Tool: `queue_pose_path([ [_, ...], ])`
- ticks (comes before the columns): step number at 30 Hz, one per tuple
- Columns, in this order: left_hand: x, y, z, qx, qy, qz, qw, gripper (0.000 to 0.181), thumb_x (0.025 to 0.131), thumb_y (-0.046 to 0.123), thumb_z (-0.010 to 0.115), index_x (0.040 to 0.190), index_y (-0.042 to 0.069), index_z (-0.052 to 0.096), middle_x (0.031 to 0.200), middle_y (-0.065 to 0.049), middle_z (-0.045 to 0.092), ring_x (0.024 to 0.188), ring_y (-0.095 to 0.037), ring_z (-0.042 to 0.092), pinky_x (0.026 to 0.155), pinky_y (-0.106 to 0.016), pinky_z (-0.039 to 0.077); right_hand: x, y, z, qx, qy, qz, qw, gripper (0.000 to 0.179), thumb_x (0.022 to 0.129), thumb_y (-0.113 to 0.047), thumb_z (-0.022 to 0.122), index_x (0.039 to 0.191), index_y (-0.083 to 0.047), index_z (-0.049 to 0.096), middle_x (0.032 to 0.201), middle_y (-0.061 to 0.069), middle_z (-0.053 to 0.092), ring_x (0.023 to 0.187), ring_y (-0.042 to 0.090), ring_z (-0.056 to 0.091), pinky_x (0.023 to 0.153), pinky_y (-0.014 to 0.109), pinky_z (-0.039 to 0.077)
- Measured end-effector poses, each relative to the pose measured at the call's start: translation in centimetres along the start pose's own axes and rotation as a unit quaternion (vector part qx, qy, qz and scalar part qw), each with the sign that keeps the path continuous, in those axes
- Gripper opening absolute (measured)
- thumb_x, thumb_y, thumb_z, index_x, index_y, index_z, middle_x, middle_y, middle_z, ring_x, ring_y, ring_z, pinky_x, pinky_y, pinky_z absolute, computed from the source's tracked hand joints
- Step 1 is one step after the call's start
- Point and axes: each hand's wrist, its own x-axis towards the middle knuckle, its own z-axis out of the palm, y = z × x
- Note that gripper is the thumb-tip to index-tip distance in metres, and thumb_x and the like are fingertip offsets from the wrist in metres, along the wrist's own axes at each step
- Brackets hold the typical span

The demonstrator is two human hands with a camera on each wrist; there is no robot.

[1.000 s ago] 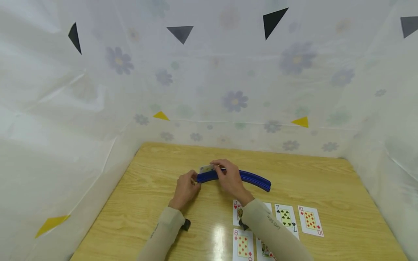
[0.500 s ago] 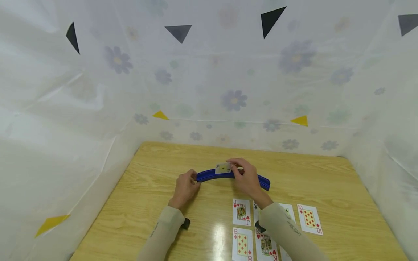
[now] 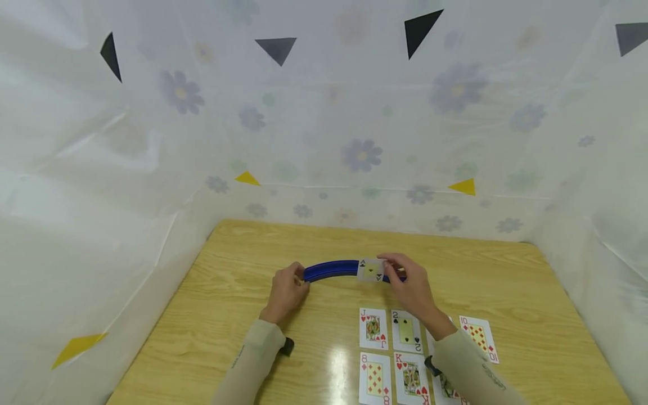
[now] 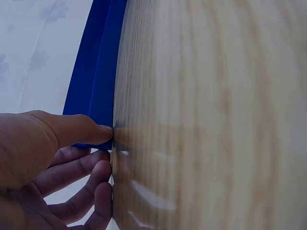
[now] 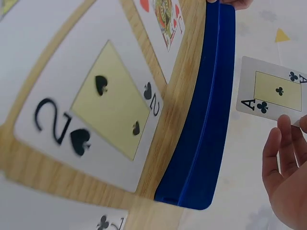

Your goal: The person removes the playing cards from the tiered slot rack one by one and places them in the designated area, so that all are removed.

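A curved blue card holder (image 3: 331, 271) lies across the middle of the wooden table. At its left end my left hand (image 3: 285, 295) pinches it, with the thumb (image 4: 91, 130) along the near side and fingers behind the end. My right hand (image 3: 412, 286) pinches the ace of clubs (image 3: 370, 270) by its right edge, face toward me. In the head view the card overlaps the right half of the holder; the right wrist view shows the ace raised above the blue channel (image 5: 204, 110), apart from it. Part of the holder's right end is hidden behind my right hand.
Face-up cards lie in two rows nearer me: jack of hearts (image 3: 373, 329), two of spades (image 3: 406, 331), ten of diamonds (image 3: 477, 338), eight of diamonds (image 3: 375, 378), king of hearts (image 3: 412, 380). My right forearm covers others partly. White flowered sheeting (image 3: 324, 140) surrounds the table.
My right hand has moved right along the holder with the ace of clubs, from near its left end to its right half. The left hand stays at the left end.
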Motion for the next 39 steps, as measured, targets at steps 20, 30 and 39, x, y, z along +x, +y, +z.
queue_pose_path([
  [20,0.0,0.1,-0.2,-0.005,-0.002,-0.007,1.0000,0.022,0.090,0.000,0.085,0.107,0.001,0.071,0.099,-0.015,0.079,0.081,-0.019,0.074,0.072,-0.036,0.063,-4.0,0.8,-6.1,-0.062,0.034,-0.021,0.9973,0.031,0.101,0.006,0.070,0.129,-0.006,0.077,0.113,0.011,0.080,0.089,-0.005,0.069,0.078,0.007,0.053],
  [30,0.0,0.0,-0.4,0.006,-0.007,-0.005,0.9999,0.023,0.090,0.001,0.085,0.108,0.002,0.071,0.099,-0.014,0.079,0.080,-0.018,0.072,0.071,-0.036,0.062,-6.1,1.0,-8.1,-0.064,0.066,0.004,0.9958,0.034,0.100,0.010,0.069,0.128,-0.006,0.077,0.103,0.010,0.079,0.088,-0.010,0.063,0.077,0.006,0.051],
  [39,-0.3,0.0,-0.4,0.004,-0.009,-0.007,0.9999,0.022,0.091,0.000,0.084,0.109,0.001,0.071,0.100,-0.015,0.079,0.082,-0.020,0.073,0.073,-0.038,0.063,-8.1,0.4,-11.6,-0.062,0.050,0.109,0.9909,0.027,0.108,-0.004,0.065,0.132,-0.010,0.076,0.088,0.003,0.073,0.075,0.003,0.065,0.065,0.013,0.053],
])
